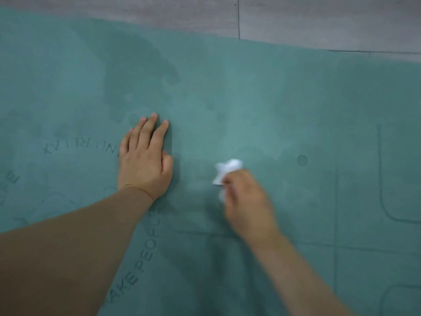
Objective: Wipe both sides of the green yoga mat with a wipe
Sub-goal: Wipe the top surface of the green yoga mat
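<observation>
**Wipe on the mat, flat palm beside it**

The green yoga mat [262, 99] lies spread on the grey floor [319, 19] and fills nearly the whole frame. Only its far edge shows, running from the upper left down toward the upper right, with a strip of floor beyond it. The mat runs off the frame at left, right and bottom, so its long axis seems to lie left to right across the frame, though neither end is visible. There is wide bare mat to the right of the hands and above them.

The left hand [145, 160] lies flat at centre left, fingers straight and together, pointing to the top of the frame: a released grip, palm pressing the mat. The right hand [246, 201], blurred, sits at centre right, its grip clenched round a crumpled white wipe [227, 169] that pokes out toward the upper left and meets the mat.

Darker damp-looking patches [136, 76] spread above the left hand. Embossed writing curves round the left forearm: "PEOPLE" reads clearly, with "RELAX" upside down at left. A small striped circle [302, 160] and rounded guide lines [387, 201] mark the right side.
</observation>
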Available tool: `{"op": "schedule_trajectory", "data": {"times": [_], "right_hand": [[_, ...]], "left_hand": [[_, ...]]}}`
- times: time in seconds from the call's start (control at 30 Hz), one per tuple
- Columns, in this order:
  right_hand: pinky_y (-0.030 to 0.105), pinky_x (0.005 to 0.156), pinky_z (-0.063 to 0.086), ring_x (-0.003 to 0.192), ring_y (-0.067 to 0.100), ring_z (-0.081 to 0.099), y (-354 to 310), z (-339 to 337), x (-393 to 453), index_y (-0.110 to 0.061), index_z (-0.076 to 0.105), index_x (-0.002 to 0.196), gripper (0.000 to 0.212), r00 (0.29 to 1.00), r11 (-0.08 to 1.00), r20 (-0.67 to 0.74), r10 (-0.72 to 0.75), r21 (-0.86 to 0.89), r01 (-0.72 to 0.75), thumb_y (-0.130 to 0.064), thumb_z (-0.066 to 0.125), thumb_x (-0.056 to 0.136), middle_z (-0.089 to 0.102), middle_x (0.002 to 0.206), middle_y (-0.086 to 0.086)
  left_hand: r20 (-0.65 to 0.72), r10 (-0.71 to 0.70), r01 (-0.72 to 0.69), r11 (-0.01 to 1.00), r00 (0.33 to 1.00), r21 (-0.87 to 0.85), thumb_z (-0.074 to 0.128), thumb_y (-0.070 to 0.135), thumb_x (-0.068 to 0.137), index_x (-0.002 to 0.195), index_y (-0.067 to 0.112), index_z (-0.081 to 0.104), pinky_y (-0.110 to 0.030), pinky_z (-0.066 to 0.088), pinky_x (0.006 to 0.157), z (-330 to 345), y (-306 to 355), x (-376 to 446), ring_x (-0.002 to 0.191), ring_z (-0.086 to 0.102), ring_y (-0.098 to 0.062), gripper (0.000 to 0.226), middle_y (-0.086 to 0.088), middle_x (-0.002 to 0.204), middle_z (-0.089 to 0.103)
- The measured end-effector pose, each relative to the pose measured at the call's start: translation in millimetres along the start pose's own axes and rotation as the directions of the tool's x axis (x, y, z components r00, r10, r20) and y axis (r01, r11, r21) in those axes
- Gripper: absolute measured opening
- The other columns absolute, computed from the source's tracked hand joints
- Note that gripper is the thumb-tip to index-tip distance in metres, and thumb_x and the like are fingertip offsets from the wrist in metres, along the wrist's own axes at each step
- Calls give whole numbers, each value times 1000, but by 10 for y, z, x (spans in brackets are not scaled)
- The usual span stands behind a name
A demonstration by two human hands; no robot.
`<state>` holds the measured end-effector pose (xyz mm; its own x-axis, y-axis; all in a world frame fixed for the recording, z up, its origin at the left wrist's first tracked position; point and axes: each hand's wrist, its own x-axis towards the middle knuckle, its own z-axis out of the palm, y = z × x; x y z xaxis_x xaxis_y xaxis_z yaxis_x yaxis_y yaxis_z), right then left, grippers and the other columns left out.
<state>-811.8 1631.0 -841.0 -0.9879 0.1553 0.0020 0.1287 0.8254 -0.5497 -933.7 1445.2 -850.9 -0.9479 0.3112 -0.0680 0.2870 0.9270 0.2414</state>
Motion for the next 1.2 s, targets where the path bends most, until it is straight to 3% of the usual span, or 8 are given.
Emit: {"op": "schedule_trajectory", "data": {"times": [0.13,0.23,0.37,0.47,0.8,0.93,1.03,1.2], "right_hand": [[24,82,40,102,30,62,866,-870,-475,-12,62,89,14,792,816,-233,564,10,-578,-12,49,85,65,116,5],[12,79,35,106,28,61,709,-736,-387,-7,61,86,13,623,691,-343,703,121,-713,-2,49,85,63,116,5],[18,82,41,96,22,59,-142,82,209,-7,62,92,17,931,942,-166,325,141,-304,3,55,80,62,103,4],[27,79,45,92,21,57,-428,281,369,-9,61,89,13,998,993,-34,61,106,-57,-8,50,83,62,99,9],[30,89,43,109,29,58,683,-450,57,-8,58,90,13,602,717,-425,676,190,-671,-7,46,85,62,118,11],[30,87,43,98,25,56,-115,203,461,-8,60,88,11,963,984,-204,173,71,-162,-4,52,82,63,103,12],[35,74,49,81,27,57,-224,241,543,-12,58,90,14,975,977,51,-214,-13,215,-10,45,86,59,95,7],[31,82,42,98,34,60,1019,-749,423,-9,61,89,20,886,912,-279,369,-76,-403,-16,46,80,65,111,14]], "left_hand": [[5,7,-7,1000,1000,14,30,29,82,147,15,41,-41,12,120,6,-2,4,147,23,-24,67,-6,158,32],[2,8,-8,1000,1000,22,31,30,82,146,15,43,-40,11,119,7,-8,7,147,25,-24,67,-7,158,34],[-6,3,-3,1000,1000,18,31,29,82,146,15,44,-38,10,119,6,-7,11,146,26,-23,67,-6,157,35],[-2,7,-7,1000,1000,16,31,28,82,146,15,44,-40,13,119,8,-14,6,146,26,-24,67,-7,157,34],[21,20,-20,999,1000,42,31,28,81,146,15,44,-42,17,118,12,-19,15,146,28,-24,68,-7,157,35],[19,26,-27,999,999,37,31,26,80,145,14,45,-41,16,118,3,-27,32,145,28,-24,67,-8,156,36],[15,33,-34,999,999,39,31,25,80,145,13,46,-42,17,117,14,-32,21,144,29,-24,67,-9,155,38],[19,38,-39,999,999,30,31,24,81,144,12,46,-41,16,118,3,-29,25,144,27,-23,66,-10,155,38]]}}
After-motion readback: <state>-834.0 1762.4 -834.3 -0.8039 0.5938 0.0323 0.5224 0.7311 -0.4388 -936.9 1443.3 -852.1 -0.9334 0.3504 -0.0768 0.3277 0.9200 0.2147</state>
